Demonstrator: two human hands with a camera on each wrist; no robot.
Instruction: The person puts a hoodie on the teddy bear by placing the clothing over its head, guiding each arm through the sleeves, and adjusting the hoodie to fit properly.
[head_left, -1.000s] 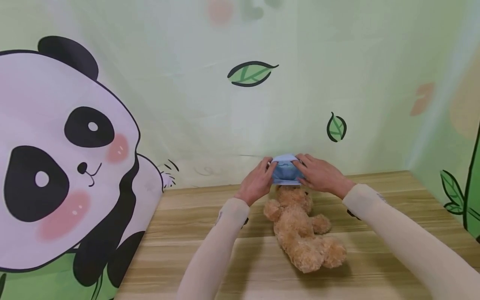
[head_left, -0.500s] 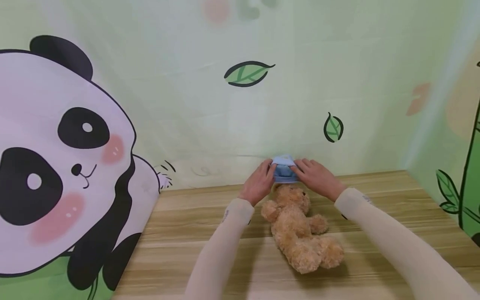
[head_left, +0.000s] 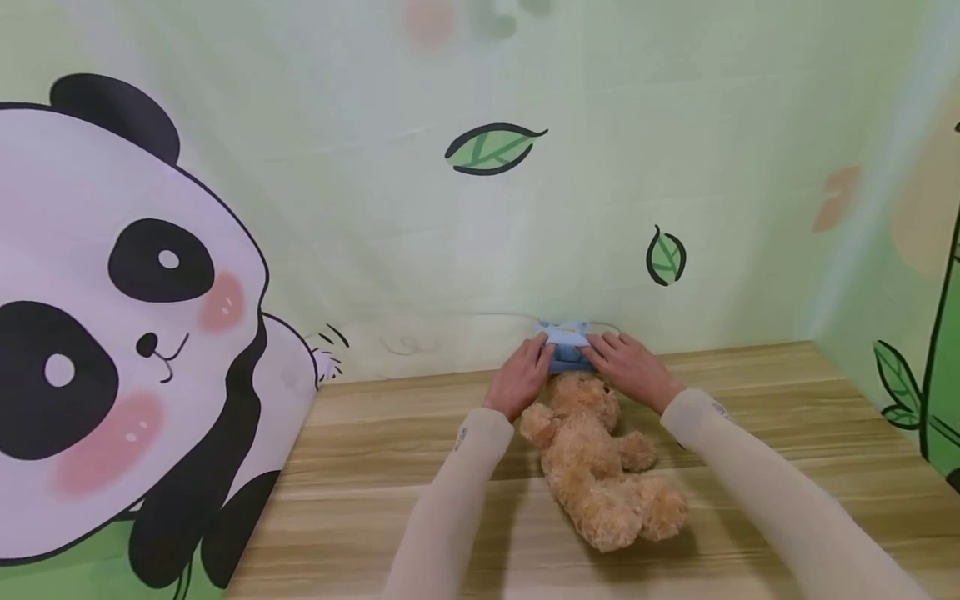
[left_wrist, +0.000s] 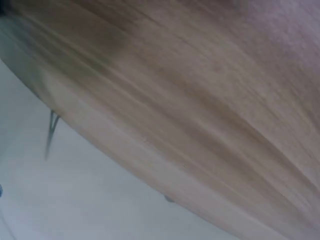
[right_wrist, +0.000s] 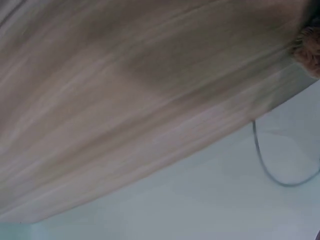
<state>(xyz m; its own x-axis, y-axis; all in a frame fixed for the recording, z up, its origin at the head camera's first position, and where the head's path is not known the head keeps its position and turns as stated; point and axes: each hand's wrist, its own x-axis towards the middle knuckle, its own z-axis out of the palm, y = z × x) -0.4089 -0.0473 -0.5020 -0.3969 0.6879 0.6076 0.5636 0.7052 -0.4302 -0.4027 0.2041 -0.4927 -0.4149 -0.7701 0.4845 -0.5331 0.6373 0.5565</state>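
Note:
In the head view, a small light-blue cloth garment (head_left: 568,337) is held above the head of a brown teddy bear (head_left: 588,454). My left hand (head_left: 521,375) grips the garment's left side, and my right hand (head_left: 630,367) grips its right side. The cloth's lower edge meets or overlaps the top of the bear's head; I cannot tell whether it is round it. The bear lies on the table with its head towards the wall and its legs towards me. At the right wrist view's edge, a bit of brown fur (right_wrist: 310,52) shows.
The wood-grain table (head_left: 390,467) ends against a pale green wall hanging (head_left: 360,208) printed with leaves. A large printed panda (head_left: 150,333) fills the left side. A printed green plant (head_left: 900,383) is at the right.
Both hands have tilted the garment and brought it slightly lower towards the bear's head. Its opening, seen before, is now mostly folded from sight. The bear lies still.

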